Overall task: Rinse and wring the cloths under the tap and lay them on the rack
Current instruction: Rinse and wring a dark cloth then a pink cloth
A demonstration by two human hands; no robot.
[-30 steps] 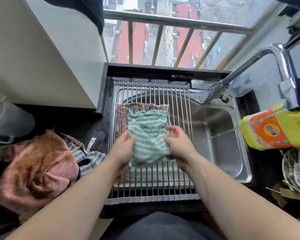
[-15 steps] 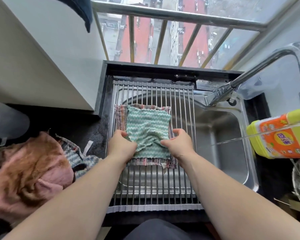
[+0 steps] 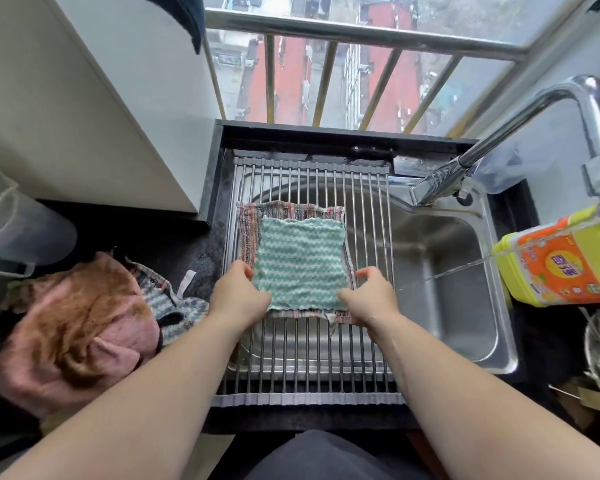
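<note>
A green-and-white zigzag cloth (image 3: 300, 261) lies spread flat on a striped multicolour cloth (image 3: 248, 226), and both rest on the steel roll-up rack (image 3: 309, 355) over the left part of the sink (image 3: 461, 306). My left hand (image 3: 238, 299) pinches the green cloth at its near left corner. At its near right corner my right hand (image 3: 371, 294) grips it with curled fingers. The tap (image 3: 465, 161) reaches in from the right, its spout over the sink beyond the rack's far right corner.
A pile of pink-brown cloths (image 3: 73, 327) and a blue striped cloth (image 3: 174, 303) lies on the dark counter to the left. A yellow detergent bottle (image 3: 565, 261) stands right of the sink, with a thin water jet beside it. A white cabinet (image 3: 84, 98) rises at left.
The green cloth, held bunched above the rack a second ago, has been pulled flat over the striped cloth. Both hands have moved apart to its near corners.
</note>
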